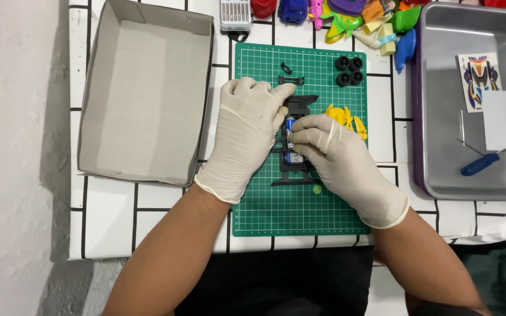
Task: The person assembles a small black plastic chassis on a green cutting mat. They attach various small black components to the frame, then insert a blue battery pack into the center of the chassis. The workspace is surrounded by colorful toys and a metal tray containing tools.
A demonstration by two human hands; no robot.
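A black toy car chassis (297, 105) lies lengthwise on the green cutting mat (300, 205). My left hand (246, 131), in a pale glove, grips the chassis from its left side. My right hand (339, 161), gloved too, pinches a small blue and silver battery (289, 124) that sits in the chassis. A second blue battery (293, 157) shows lower in the chassis under my right fingers. Yellow plastic parts (344, 117) lie just right of the chassis. Four black wheels (349, 71) sit at the mat's far right corner. Two small black pieces (289, 75) lie beyond the chassis.
An open grey cardboard box (147, 88) stands to the left. A metal tray (440, 117) on the right holds a sticker sheet (480, 79), white paper and a blue screwdriver (480, 164). Colourful toy parts (358, 20) and a bit case (235, 14) line the far edge. A tiny green ball (317, 189) rests on the mat.
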